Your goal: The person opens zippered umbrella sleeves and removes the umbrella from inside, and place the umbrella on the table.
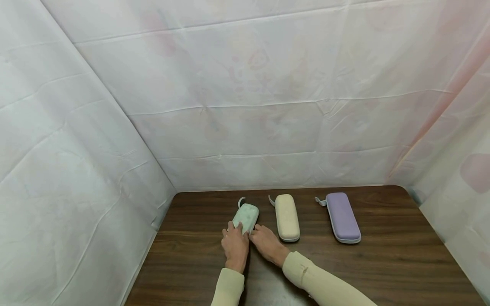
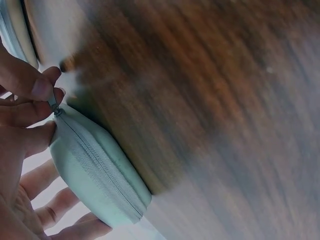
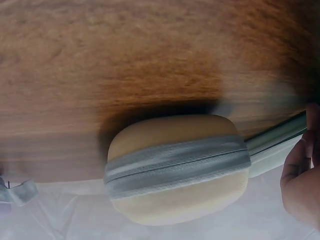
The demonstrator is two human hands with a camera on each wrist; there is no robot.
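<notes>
A mint green zip case (image 1: pixel 246 214) lies on the table with a small wrist loop (image 1: pixel 240 201) at its far end. My left hand (image 1: pixel 235 246) grips its near end, thumb at one corner and fingers spread over the other side. In the left wrist view, the grey zipper on the green case (image 2: pixel 97 160) looks closed along the visible side. At the corner my right hand (image 1: pixel 268 243) pinches the zipper pull (image 2: pixel 53 103) between thumb and finger. A cream zip case (image 1: pixel 287 216) lies just right of the right hand, its grey zipper facing the right wrist camera.
Farther right lies a purple zip case (image 1: pixel 343 216) with a grey loop. All three cases rest on a dark wooden table (image 1: pixel 398 255). White sheeting (image 1: pixel 245 127) hangs behind the table and along both sides.
</notes>
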